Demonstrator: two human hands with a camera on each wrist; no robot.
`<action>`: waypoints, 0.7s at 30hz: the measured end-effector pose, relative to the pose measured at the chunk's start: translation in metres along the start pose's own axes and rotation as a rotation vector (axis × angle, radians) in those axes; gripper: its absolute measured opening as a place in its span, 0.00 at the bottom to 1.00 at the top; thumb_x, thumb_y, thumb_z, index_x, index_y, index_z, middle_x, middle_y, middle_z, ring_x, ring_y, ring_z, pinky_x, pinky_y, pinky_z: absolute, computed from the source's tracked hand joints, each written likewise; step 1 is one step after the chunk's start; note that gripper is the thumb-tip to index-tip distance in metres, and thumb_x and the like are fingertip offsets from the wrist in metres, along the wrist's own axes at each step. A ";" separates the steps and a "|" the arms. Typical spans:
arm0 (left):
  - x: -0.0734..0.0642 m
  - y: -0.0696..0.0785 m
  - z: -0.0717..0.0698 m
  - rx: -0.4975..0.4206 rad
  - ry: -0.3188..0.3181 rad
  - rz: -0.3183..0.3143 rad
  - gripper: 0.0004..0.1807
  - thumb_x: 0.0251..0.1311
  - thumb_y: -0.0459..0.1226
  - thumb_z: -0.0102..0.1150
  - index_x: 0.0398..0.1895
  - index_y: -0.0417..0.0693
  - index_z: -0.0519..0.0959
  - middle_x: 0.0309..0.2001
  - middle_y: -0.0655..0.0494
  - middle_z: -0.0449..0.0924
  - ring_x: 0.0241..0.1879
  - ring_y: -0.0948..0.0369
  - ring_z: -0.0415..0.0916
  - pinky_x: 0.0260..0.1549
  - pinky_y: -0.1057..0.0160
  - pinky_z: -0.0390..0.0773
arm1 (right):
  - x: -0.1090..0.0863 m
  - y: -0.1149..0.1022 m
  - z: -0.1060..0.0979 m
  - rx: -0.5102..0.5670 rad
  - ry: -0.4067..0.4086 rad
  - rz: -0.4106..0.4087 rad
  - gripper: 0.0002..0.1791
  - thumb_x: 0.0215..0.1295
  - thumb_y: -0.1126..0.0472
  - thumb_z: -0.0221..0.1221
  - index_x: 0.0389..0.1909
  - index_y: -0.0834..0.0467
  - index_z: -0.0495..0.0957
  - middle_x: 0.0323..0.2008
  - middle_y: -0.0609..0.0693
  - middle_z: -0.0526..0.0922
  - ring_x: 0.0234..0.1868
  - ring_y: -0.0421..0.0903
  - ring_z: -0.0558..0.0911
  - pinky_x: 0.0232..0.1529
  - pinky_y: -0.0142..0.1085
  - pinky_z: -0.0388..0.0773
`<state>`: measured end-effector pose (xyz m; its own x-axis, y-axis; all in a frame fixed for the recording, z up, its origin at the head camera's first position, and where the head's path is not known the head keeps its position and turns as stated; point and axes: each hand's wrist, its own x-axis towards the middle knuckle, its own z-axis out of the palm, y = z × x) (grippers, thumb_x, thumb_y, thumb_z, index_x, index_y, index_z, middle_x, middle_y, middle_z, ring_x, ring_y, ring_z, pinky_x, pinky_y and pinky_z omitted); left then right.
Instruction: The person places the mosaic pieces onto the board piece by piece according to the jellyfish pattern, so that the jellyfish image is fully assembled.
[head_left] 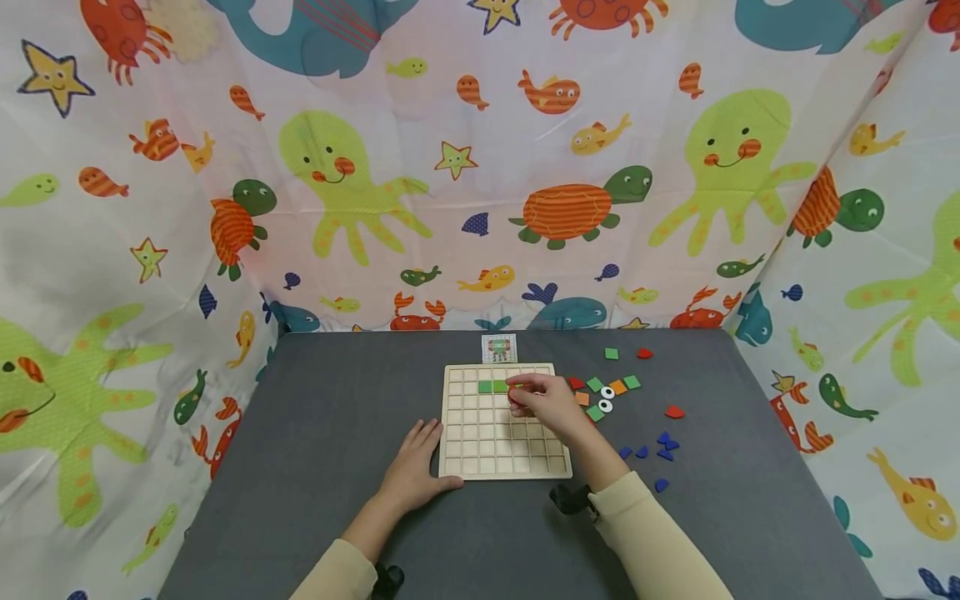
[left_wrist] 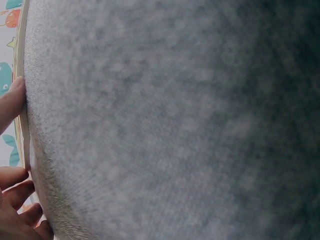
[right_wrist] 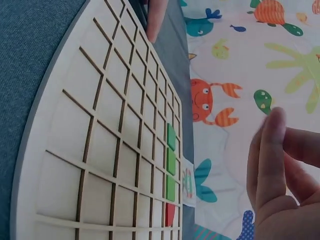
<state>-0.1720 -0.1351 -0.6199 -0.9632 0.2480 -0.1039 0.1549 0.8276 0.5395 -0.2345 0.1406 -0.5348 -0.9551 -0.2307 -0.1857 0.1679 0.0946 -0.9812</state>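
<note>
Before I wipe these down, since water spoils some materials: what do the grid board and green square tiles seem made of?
The grid board looks like bare, matte wood: pale tan, browned along the grid edges. The green square tiles look smooth and evenly coloured, perhaps painted wood or plastic; I can't tell which.

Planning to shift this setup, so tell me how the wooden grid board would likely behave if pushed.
The board looks stiff, with straight edges, so it would probably slide whole rather than bend. Lying flat and broad, it seems unlikely to tip. The green tiles set in its grid would likely travel along.
</note>
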 end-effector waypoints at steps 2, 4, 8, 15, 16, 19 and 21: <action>0.000 0.000 0.001 0.004 -0.003 -0.002 0.60 0.48 0.61 0.75 0.79 0.45 0.58 0.79 0.49 0.55 0.80 0.46 0.45 0.70 0.40 0.63 | 0.002 -0.002 0.002 -0.021 -0.018 0.005 0.16 0.70 0.65 0.62 0.57 0.62 0.81 0.45 0.64 0.85 0.38 0.51 0.89 0.45 0.49 0.86; 0.001 0.000 0.001 0.002 -0.006 -0.008 0.60 0.48 0.61 0.75 0.79 0.46 0.58 0.80 0.50 0.55 0.80 0.47 0.44 0.70 0.41 0.63 | 0.004 -0.003 0.003 -0.067 -0.027 0.006 0.15 0.70 0.63 0.63 0.55 0.62 0.82 0.45 0.62 0.87 0.37 0.49 0.89 0.45 0.51 0.86; 0.001 0.000 0.000 -0.010 0.000 -0.007 0.60 0.48 0.60 0.75 0.79 0.45 0.58 0.79 0.49 0.55 0.80 0.46 0.44 0.70 0.40 0.63 | 0.013 -0.006 0.006 -0.152 -0.023 0.004 0.14 0.69 0.59 0.65 0.51 0.59 0.84 0.42 0.58 0.89 0.41 0.55 0.89 0.38 0.48 0.85; 0.000 -0.002 0.001 -0.005 0.006 0.002 0.60 0.48 0.61 0.75 0.79 0.45 0.58 0.79 0.49 0.56 0.80 0.46 0.45 0.70 0.40 0.63 | 0.035 -0.005 0.010 -0.236 -0.012 0.028 0.11 0.67 0.57 0.66 0.47 0.56 0.88 0.40 0.53 0.88 0.47 0.64 0.84 0.36 0.46 0.83; 0.000 -0.002 0.001 -0.004 0.005 0.001 0.60 0.48 0.61 0.75 0.79 0.46 0.58 0.79 0.49 0.55 0.80 0.46 0.45 0.70 0.41 0.63 | 0.038 -0.005 0.010 -0.248 -0.011 0.030 0.11 0.67 0.56 0.66 0.47 0.55 0.88 0.40 0.53 0.88 0.47 0.64 0.83 0.38 0.49 0.83; 0.000 -0.002 0.001 -0.003 0.006 0.003 0.60 0.48 0.62 0.74 0.79 0.46 0.58 0.79 0.49 0.55 0.80 0.47 0.45 0.70 0.40 0.63 | 0.046 -0.004 0.010 -0.277 -0.012 0.044 0.10 0.67 0.57 0.67 0.46 0.55 0.89 0.43 0.52 0.87 0.47 0.64 0.82 0.45 0.55 0.82; 0.000 -0.002 0.001 0.002 0.005 0.003 0.60 0.48 0.62 0.74 0.79 0.46 0.58 0.79 0.49 0.55 0.80 0.46 0.45 0.69 0.40 0.64 | 0.051 -0.004 0.010 -0.294 -0.012 0.054 0.10 0.67 0.57 0.66 0.45 0.55 0.89 0.43 0.52 0.87 0.46 0.61 0.83 0.48 0.56 0.82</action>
<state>-0.1723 -0.1362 -0.6214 -0.9639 0.2478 -0.0980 0.1582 0.8281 0.5377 -0.2815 0.1183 -0.5414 -0.9434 -0.2288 -0.2400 0.1394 0.3829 -0.9132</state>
